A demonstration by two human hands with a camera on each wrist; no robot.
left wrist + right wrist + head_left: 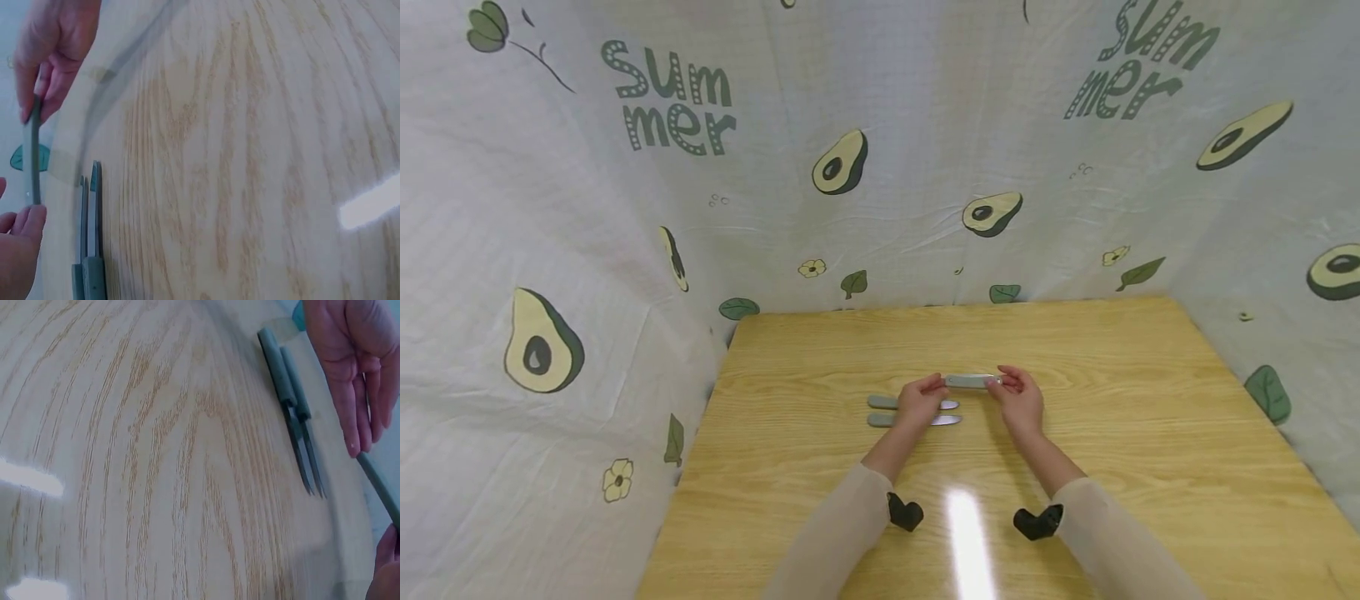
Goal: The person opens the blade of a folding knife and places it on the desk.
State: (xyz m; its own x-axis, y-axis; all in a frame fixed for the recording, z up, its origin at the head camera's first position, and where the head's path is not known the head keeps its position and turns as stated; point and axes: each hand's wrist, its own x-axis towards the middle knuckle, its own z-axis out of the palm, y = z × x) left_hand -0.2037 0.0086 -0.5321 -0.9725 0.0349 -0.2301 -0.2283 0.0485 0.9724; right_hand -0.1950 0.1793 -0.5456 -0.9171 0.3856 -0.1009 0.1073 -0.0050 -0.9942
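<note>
The step in hand looks to be working the folded knife (970, 381), raised above the table (1090, 350), midway between its left and right edges and nearer the far one. The left hand (919, 404) pinches its left end at the fingertips; the right hand (1019, 404) pinches its right end between thumb and fingers. The next move probably calls for one hand steadying the handle while the other works the blade. Knives number three: one held, plus two unfolded knives (880, 421) lying side by side, handles toward the table's left edge, blades toward its right.
</note>
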